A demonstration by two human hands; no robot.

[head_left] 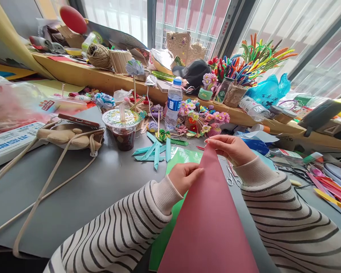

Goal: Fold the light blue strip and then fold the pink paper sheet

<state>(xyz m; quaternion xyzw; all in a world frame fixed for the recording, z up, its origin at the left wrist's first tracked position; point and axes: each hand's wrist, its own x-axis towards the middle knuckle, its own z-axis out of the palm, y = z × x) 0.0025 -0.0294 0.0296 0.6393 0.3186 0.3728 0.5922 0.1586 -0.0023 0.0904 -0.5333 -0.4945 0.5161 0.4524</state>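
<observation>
A large sheet of pink paper (pixel 208 220) tapers toward a narrow far end and runs off the bottom of the view. My left hand (pixel 184 176) pinches its left edge between thumb and fingers. At the narrow tip, my right hand (pixel 226 148) has its fingers closed on the paper. Beneath lies a green sheet (pixel 184 155), partly covered by the pink one. Silver scissors (pixel 230 178) rest on the grey table just right of the paper. Folded turquoise paper strips (pixel 153 151) are piled beyond my left hand.
A lidded cup of dark drink (pixel 123 132) and a water bottle (pixel 174 106) stand behind the strips. At left, a phone (pixel 78 120) leans on a beige bag (pixel 65 136) with long cords. Paper flowers (pixel 201 115) and pipe cleaners (pixel 238 72) crowd the back; colored strips (pixel 333 193) lie at right.
</observation>
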